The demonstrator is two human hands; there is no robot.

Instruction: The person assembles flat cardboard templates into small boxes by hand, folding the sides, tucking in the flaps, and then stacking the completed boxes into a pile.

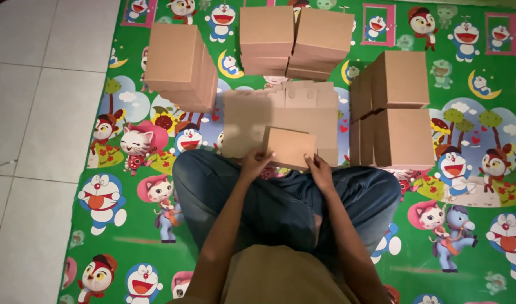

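Hands: left hand [254, 163] and right hand [320, 170] both grasping small cardboard box [290, 147] | flat cardboard sheets [258, 121] just behind

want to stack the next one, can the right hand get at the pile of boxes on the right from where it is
Probably yes. The right hand holds the small box, with the left hand on its other edge; the box pile sits just beside it on the mat, nothing between.
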